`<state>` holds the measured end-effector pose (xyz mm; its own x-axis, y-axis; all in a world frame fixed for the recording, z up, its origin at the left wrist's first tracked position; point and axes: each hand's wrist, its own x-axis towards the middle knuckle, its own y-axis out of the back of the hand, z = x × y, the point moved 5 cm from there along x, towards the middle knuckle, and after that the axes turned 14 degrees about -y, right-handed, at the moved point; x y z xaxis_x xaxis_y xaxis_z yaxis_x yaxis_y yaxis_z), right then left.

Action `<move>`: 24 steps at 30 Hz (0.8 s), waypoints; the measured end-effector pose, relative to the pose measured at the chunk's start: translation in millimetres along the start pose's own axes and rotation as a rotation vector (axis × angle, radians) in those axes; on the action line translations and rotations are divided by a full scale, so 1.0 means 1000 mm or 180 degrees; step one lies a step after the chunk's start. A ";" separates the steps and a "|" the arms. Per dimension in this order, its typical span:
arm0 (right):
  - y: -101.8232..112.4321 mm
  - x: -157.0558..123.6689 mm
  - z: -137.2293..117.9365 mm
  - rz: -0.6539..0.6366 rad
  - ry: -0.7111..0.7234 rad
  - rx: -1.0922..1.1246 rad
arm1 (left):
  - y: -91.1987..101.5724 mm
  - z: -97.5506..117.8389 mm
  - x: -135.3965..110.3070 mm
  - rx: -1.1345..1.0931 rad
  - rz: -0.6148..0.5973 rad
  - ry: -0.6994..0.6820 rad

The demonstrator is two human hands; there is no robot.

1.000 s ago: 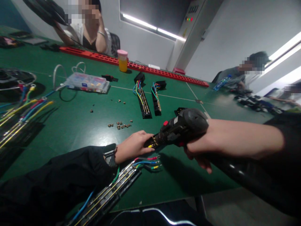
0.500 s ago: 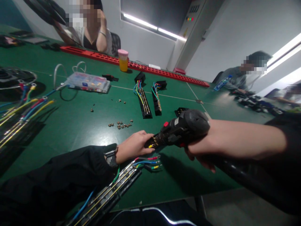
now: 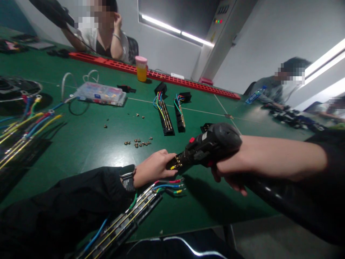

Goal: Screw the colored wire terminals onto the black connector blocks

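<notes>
My right hand (image 3: 231, 167) is wrapped round a black power screwdriver (image 3: 212, 144) with a red button, its nose pointing left and down. At that nose, my left hand (image 3: 155, 167) grips a small black socket module (image 3: 176, 163) with brass contacts and a yellow-sleeved terminal, pinning it on the table. Whether the bit touches a screw is hidden. Just in front lies a long black strip (image 3: 134, 210) with brass bars, its red, blue and green-yellow wires (image 3: 172, 186) ending near my left fingers. Several small brass screws (image 3: 138, 142) are scattered beyond my left hand.
Two wired black strips (image 3: 164, 117) lie farther back. A clear parts box (image 3: 99, 94) and a pink-lidded cup (image 3: 141, 68) stand behind. More wired strips (image 3: 27, 136) are at left. A red slotted rail (image 3: 185, 81) crosses the green table (image 3: 81, 144). Other people sit around it.
The screwdriver and my right hand have shifted very slightly right, its nose drawing back a little from the module. My left hand stays in place.
</notes>
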<state>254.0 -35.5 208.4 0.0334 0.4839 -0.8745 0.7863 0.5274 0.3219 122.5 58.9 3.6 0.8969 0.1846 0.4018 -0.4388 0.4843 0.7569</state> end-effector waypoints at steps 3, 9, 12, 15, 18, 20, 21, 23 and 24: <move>0.002 0.001 0.001 0.0031 0.0009 0.0021 | 0.000 0.000 0.000 -0.0024 0.0010 -0.0002; 0.001 0.001 -0.001 0.0052 0.0045 -0.0241 | 0.001 0.000 0.001 -0.0006 0.0004 -0.0024; 0.000 0.000 -0.001 0.0032 0.0054 -0.0206 | 0.001 0.000 0.000 -0.0013 0.0011 -0.0023; 0.001 0.000 -0.001 0.0038 0.0018 -0.0133 | 0.001 0.001 0.000 -0.0013 0.0023 -0.0027; 0.002 0.000 -0.001 -0.0051 0.0098 -0.0269 | 0.001 0.001 0.000 -0.0026 0.0032 -0.0024; 0.001 -0.001 -0.003 -0.0135 0.0265 -0.0505 | 0.001 0.002 0.002 -0.0010 0.0021 -0.0030; 0.001 -0.001 -0.004 -0.0147 0.0333 -0.0608 | 0.001 0.002 0.002 0.0011 0.0008 -0.0039; 0.002 0.000 -0.003 -0.0101 0.0345 -0.0663 | 0.002 0.003 0.003 0.0065 -0.0012 -0.0043; 0.002 0.001 -0.002 -0.0075 0.0290 -0.0634 | 0.002 0.003 0.004 0.0088 -0.0015 -0.0037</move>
<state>254.4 -32.3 209.0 -0.0466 0.5262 -0.8491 0.6484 0.6625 0.3750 124.6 57.8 8.1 0.8984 0.1724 0.4040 -0.4360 0.4614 0.7727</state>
